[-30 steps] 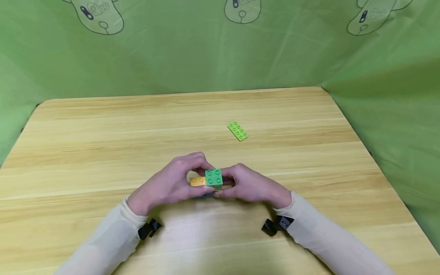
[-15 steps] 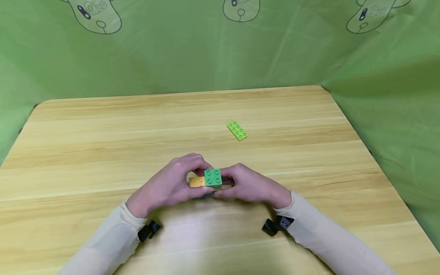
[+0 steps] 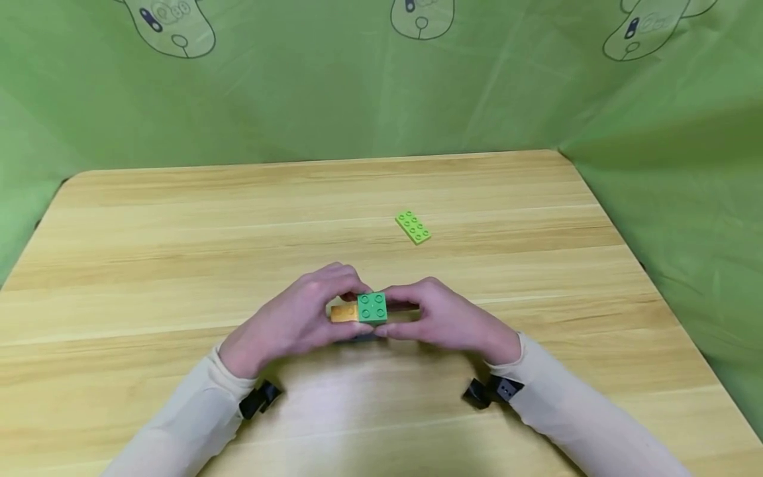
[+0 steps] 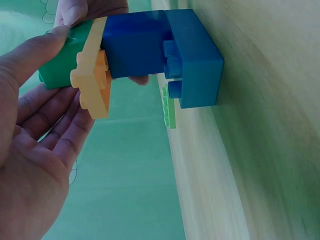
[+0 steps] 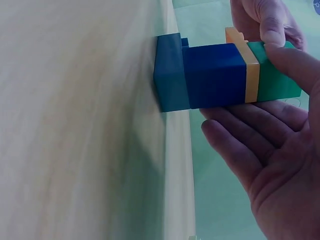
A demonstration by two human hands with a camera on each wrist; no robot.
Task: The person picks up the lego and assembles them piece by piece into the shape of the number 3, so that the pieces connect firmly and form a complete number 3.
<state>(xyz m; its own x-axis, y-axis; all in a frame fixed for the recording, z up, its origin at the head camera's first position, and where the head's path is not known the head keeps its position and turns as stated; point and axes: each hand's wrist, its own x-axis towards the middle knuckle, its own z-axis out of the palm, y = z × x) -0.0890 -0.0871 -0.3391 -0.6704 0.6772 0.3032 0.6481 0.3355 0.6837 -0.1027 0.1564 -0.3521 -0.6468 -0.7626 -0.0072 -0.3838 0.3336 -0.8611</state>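
A small stack of toy building bricks stands on the table between my hands. At its base is a teal-blue brick, with a dark blue brick above it at one end. An orange plate comes over that and juts out toward the left. The topmost piece is a green brick with studs. My left hand holds the green brick between thumb and fingers. From the opposite side my right hand pinches the same brick, its other fingers stretched beside the stack in the right wrist view.
Farther back on the wooden table lies a lime-green studded plate. A green curtain hangs behind the table and along its right side. Black wrist devices are strapped to both sleeves.
My right hand has drawn back slightly to the right and its thumb has risen from lower on the stack to the green brick. The left hand and the stack have hardly moved.
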